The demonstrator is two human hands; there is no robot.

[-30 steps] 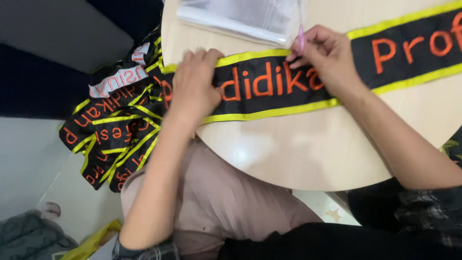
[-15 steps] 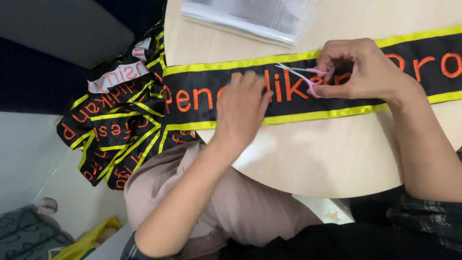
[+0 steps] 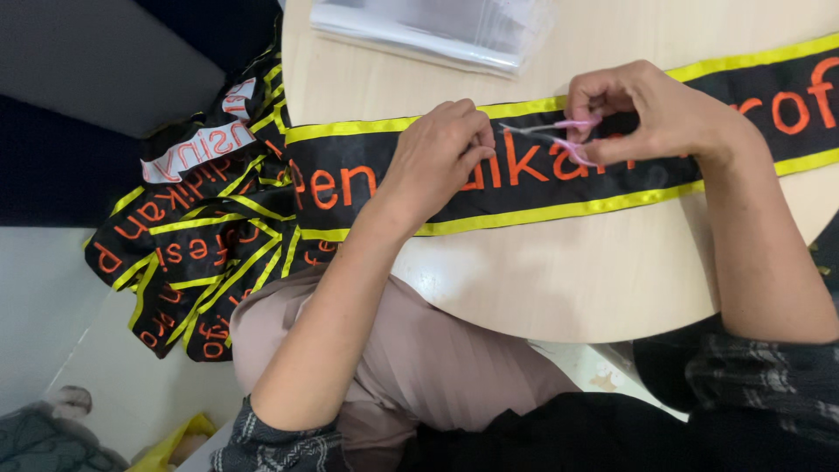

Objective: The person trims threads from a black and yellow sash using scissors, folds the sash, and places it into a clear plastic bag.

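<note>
Right hand [image 3: 651, 109] grips pink scissors [image 3: 559, 138], left hand [image 3: 437, 157] pins the black sash [image 3: 542, 175]; a slip could nick the embroidery.

This looks like a small sewing or embroidery workshop. A round, pale wood-look table [image 3: 559, 280] fills the view from twelve to four o'clock, and a long black sash [image 3: 542, 166] with yellow edging and orange stitched lettering lies flat across it. At nine o'clock more of the same sashes [image 3: 192, 236] hang off the table's edge in a bundled heap. At twelve o'clock sits a stack of clear plastic bags [image 3: 437, 31]. A pale floor shows at seven o'clock.
</note>
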